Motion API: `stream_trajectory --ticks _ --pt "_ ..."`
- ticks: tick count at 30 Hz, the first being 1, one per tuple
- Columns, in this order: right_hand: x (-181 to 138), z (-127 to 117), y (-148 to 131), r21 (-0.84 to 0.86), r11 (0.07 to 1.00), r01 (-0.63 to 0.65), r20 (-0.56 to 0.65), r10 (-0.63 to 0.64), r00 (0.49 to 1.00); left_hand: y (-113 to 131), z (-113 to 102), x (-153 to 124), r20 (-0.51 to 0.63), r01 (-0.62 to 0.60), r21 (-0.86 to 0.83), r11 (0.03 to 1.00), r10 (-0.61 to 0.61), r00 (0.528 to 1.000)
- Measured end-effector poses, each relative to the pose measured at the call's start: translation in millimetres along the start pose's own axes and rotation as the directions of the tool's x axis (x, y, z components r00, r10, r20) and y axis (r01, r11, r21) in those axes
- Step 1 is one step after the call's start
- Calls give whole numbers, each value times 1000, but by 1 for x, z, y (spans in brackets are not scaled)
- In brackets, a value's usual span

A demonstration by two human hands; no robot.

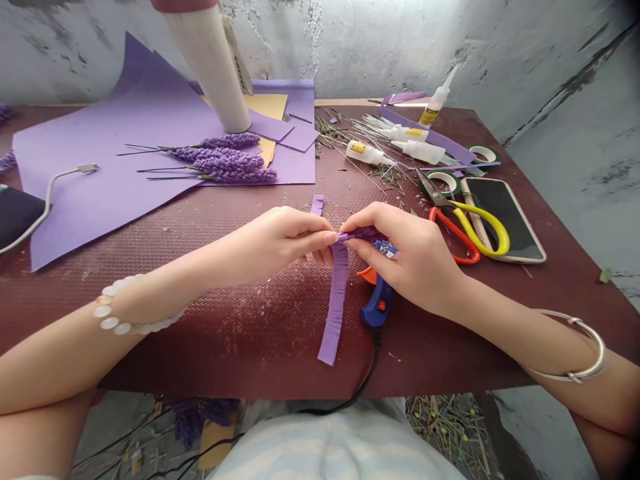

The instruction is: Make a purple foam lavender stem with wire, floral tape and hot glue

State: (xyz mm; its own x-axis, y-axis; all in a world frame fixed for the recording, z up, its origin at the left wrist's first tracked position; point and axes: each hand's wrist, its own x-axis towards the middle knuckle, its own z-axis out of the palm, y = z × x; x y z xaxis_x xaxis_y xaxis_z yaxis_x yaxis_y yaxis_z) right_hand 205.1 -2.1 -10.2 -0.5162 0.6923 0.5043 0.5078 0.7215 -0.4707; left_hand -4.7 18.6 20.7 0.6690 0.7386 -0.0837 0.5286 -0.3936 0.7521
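Observation:
My left hand (280, 241) and my right hand (410, 257) meet over the middle of the dark red table (240, 333). Both pinch a fringed purple foam strip (336, 300), whose wound part sits between the fingertips while the loose end hangs toward me. A blue glue gun (377, 303) lies under my right hand, its black cord running off the front edge. Several finished purple lavender stems (225, 160) lie on a large purple foam sheet (100, 173) at the back left.
Scissors with red and yellow handles (465, 223), a phone (503, 217), green tape rolls (443, 180), glue bottles (400, 143) and thin wires lie at the right back. A white tube (213, 63) stands at the back. A white cable (50, 193) lies at the left.

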Motion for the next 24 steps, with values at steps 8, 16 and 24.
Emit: stream_trajectory --ticks 8,16,24 --pt "0 0 3 -14 985 175 -54 -175 983 4 -4 0 71 64 -179 982 -51 996" --pt "0 -1 4 -112 984 137 61 -131 990 2 5 -5 -210 -75 293 953 141 967" --pt "2 -4 1 55 998 -29 86 25 996 -1 7 -4 -160 -111 348 931 175 971"
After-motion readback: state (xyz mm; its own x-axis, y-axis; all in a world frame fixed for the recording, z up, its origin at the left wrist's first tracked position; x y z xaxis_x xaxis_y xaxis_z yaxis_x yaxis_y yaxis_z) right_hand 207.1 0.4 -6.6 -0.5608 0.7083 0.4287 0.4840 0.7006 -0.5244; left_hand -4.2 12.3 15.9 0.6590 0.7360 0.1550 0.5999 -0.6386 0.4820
